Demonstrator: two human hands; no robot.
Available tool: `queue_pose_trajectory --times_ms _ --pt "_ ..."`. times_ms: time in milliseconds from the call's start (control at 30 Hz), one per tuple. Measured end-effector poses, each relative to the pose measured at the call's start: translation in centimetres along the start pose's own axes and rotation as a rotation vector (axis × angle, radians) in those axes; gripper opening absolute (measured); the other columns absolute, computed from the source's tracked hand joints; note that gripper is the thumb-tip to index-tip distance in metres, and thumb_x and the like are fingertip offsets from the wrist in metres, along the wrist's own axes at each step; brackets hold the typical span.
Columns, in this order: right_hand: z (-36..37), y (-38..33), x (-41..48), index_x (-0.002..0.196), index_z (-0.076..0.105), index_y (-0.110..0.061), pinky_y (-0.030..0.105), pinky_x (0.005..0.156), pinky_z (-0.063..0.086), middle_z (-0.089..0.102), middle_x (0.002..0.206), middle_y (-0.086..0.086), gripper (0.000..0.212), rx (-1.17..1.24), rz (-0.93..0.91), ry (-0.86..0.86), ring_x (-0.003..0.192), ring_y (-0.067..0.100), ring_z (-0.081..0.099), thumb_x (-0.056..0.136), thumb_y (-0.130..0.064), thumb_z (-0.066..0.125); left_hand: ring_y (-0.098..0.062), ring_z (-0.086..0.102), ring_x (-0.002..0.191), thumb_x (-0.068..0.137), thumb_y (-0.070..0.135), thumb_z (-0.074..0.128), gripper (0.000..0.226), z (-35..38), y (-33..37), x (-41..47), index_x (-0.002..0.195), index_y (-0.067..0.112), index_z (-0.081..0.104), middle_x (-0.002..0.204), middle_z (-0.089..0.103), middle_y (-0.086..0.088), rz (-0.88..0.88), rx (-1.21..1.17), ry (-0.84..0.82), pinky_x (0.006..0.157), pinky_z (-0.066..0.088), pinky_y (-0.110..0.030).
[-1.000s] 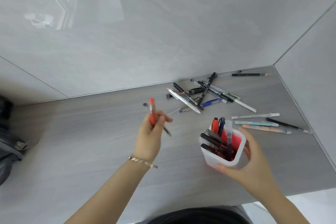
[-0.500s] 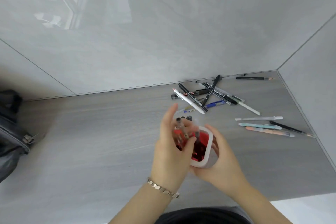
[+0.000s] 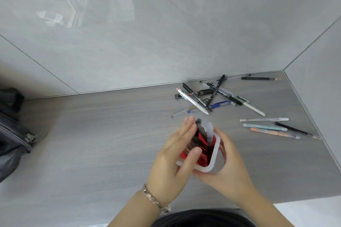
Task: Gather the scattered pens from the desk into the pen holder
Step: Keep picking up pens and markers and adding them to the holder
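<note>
A white pen holder [image 3: 212,164] with a red inside sits tilted in my right hand [image 3: 227,169], which grips it from the right and below. Several pens [image 3: 201,134] stick out of its mouth. My left hand [image 3: 175,158] lies flat over the holder's left side with straight fingers, touching the pens, thumb across the rim. A pile of pens [image 3: 208,96] lies on the desk near the back wall. Further right lie a white pen [image 3: 263,120], a teal one [image 3: 263,127], a peach one [image 3: 273,132] and a black pencil [image 3: 293,131].
The grey wood-grain desk [image 3: 92,143] ends at walls behind and to the right. A dark bag [image 3: 11,131] lies at the left edge. One black pencil [image 3: 258,78] rests alone in the far right corner. A clear pen [image 3: 180,113] lies just beyond my hands.
My left hand carried a red pen and a dark pen to the holder and let them go inside. My right hand pulled the holder closer and tilted it toward me.
</note>
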State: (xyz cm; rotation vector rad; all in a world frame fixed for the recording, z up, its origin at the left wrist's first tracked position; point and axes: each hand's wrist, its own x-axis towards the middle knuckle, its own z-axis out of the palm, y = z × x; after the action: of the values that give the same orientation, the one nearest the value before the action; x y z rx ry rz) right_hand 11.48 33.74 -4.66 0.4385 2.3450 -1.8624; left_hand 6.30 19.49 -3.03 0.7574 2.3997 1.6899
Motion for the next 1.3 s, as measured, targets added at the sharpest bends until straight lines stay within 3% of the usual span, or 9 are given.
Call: queue_pose_trajectory --times_ms 100,200,367,467,567,767,967,1067,1300 --pt "-0.2 -0.1 0.1 0.119 0.041 -0.045 0.006 0.081 0.047 0.06 0.116 -0.023 0.089 0.08 0.004 -0.035 0.109 -0.008 0.055 0.047 -0.018 0.086 -0.006 0.01 0.142 0.071 0.058 0.061 0.091 -0.7 -1.1 0.2 0.141 0.038 0.006 0.154 0.002 0.016 -0.056 -0.034 -0.12 0.115 0.017 -0.017" --pt "-0.3 -0.4 0.9 0.122 0.036 -0.047 0.014 0.092 0.044 0.055 0.122 -0.023 0.092 -0.008 -0.03 -0.082 0.116 -0.003 0.05 0.044 -0.031 0.083 0.002 0.015 0.139 0.05 0.06 0.075 0.12 -1.7 -2.3 1.0 0.138 0.039 -0.004 0.151 0.01 0.022 -0.236 -0.185 -0.212 0.11 0.023 -0.01" --pt "-0.5 -0.8 3.7 0.114 0.031 -0.05 -0.004 0.086 0.032 0.045 0.124 -0.023 0.095 -0.181 -0.062 -0.281 0.113 -0.019 0.042 0.047 -0.02 0.091 -0.004 0.048 0.122 0.049 0.004 0.087 0.119 -3.4 -5.0 1.4 0.141 0.018 0.014 0.131 0.046 0.016 -0.219 -0.294 -0.379 0.097 0.042 -0.015" --pt "-0.9 -1.4 6.1 0.118 0.023 -0.055 -0.008 0.086 0.026 0.033 0.125 -0.036 0.102 -0.298 -0.025 -0.471 0.111 -0.027 0.033 0.05 -0.018 0.09 0.001 0.056 0.111 0.048 0.019 0.088 0.107 -3.9 -5.4 1.9 0.135 0.035 0.027 0.12 0.055 0.029 -0.223 -0.196 -0.315 0.091 0.044 -0.012" --pt "-2.1 -2.3 10.4 0.141 0.011 -0.034 0.007 0.099 0.019 0.019 0.139 -0.023 0.111 -0.605 0.023 -0.658 0.129 -0.008 0.02 0.059 -0.019 0.085 -0.001 0.068 0.091 0.045 0.007 0.088 0.08 -3.7 -5.8 1.8 0.112 0.025 0.048 0.098 0.071 0.009 -0.398 -0.191 -0.111 0.075 0.052 -0.012" --pt "0.0 -2.0 20.2 0.12 0.046 -0.006 0.037 0.08 0.045 0.058 0.117 0.014 0.048 -0.863 0.057 -0.009 0.108 0.031 0.052 0.081 -0.028 0.064 -0.003 0.055 0.061 0.057 -0.006 0.081 0.063 -3.9 -6.5 2.1 0.093 0.03 0.045 0.083 0.057 0.003 -0.501 -0.119 0.044 0.057 0.048 -0.007" --pt "2.8 0.0 22.4 0.113 0.04 0.001 0.036 0.071 0.046 0.062 0.113 0.021 0.03 -1.191 0.176 -0.037 0.101 0.036 0.061 0.086 -0.005 0.052 0.003 0.056 0.057 0.055 -0.007 0.082 0.065 -4.6 -7.0 2.3 0.089 0.033 0.043 0.082 0.057 0.003 -0.531 -0.114 0.086 0.055 0.046 -0.004" --pt "1.7 -1.2 21.0 0.109 0.043 0.002 0.035 0.066 0.042 0.064 0.101 0.022 0.025 -1.076 0.108 -0.024 0.091 0.037 0.062 0.087 -0.009 0.048 -0.004 0.058 0.066 0.054 -0.007 0.083 0.067 -4.5 -7.2 2.5 0.09 0.033 0.043 0.085 0.056 0.006 -0.513 -0.086 0.076 0.059 0.047 -0.004" --pt "0.9 -7.7 11.7 0.085 0.043 -0.03 0.024 0.051 0.051 0.059 0.079 -0.001 0.024 -0.033 -0.251 -0.097 0.062 0.011 0.058 0.087 -0.009 0.055 0.015 0.059 0.087 0.049 0.009 0.088 0.075 -4.6 -7.7 2.5 0.101 0.036 0.043 0.103 0.06 0.003 -0.512 -0.061 0.061 0.065 0.045 -0.001"
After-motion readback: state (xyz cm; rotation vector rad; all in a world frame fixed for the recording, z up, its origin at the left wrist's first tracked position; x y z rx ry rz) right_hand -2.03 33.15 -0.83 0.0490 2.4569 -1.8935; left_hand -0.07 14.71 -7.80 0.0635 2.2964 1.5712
